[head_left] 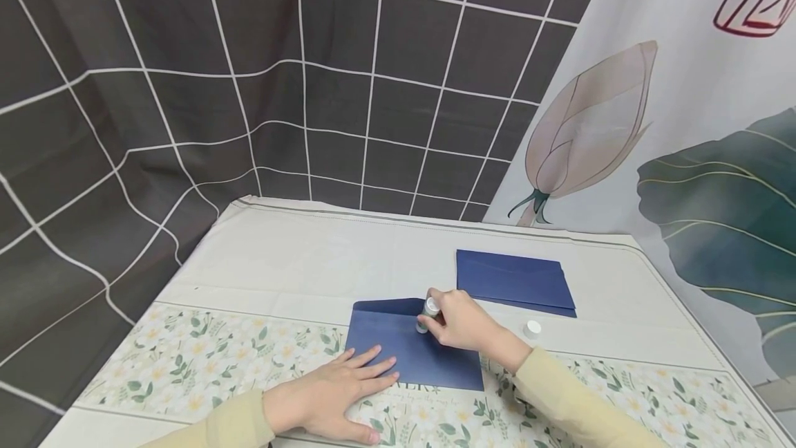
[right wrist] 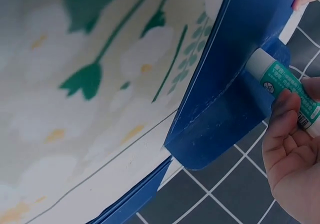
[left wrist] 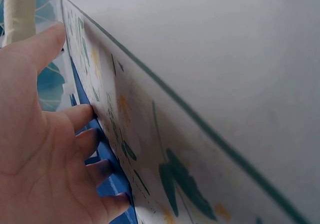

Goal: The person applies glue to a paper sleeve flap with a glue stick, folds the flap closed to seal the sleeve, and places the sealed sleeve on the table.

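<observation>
A dark blue envelope [head_left: 404,348] lies on the table with its flap [head_left: 392,306] spread open on the far side. My right hand [head_left: 463,323] grips a green and white glue stick [right wrist: 287,81], its white end down against the flap near the fold. Pale streaks run along the blue paper there in the right wrist view. With fingers spread and straight, my left hand [head_left: 338,396] rests on the envelope's near left corner, the thumb on the floral cloth. The left wrist view shows those fingertips at the envelope's edge.
Further back on the right lies a small stack of blue envelopes [head_left: 516,278]. A white cap [head_left: 532,328] stands between that stack and my right forearm. A floral-banded cloth [head_left: 249,351] covers the table, and a dark grid curtain [head_left: 336,102] hangs behind it.
</observation>
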The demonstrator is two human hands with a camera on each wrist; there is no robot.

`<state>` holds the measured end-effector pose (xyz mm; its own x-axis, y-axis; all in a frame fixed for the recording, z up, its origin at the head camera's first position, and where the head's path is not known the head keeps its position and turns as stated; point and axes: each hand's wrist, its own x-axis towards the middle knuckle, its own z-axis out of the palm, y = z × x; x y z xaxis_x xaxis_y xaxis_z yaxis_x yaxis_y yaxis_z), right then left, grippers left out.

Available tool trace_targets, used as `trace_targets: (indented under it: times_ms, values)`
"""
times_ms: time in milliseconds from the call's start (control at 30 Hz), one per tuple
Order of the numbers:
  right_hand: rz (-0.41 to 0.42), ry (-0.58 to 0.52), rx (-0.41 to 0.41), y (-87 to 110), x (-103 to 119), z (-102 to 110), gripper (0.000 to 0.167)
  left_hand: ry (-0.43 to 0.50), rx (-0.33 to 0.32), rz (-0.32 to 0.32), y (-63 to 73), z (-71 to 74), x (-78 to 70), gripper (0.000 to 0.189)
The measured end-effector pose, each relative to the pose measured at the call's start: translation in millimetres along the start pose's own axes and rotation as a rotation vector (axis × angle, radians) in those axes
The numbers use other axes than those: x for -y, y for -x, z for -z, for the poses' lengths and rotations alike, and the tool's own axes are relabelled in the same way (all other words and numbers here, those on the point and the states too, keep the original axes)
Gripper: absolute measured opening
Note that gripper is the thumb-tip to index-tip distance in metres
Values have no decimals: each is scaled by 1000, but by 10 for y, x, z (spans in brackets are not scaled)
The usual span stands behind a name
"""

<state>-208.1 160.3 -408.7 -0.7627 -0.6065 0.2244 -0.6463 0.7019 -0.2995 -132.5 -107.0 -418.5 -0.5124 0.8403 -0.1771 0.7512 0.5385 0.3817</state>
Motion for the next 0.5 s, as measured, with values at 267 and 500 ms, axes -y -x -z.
trace_targets:
  times_ms: [267,500]
  values:
    - [-25,-7,11,84,-60,41,15,-2,-3,-6,0,8,-14,77]
    - [-57,8,14,169,-114,85,16,10,-3,-6,5,10,-6,77]
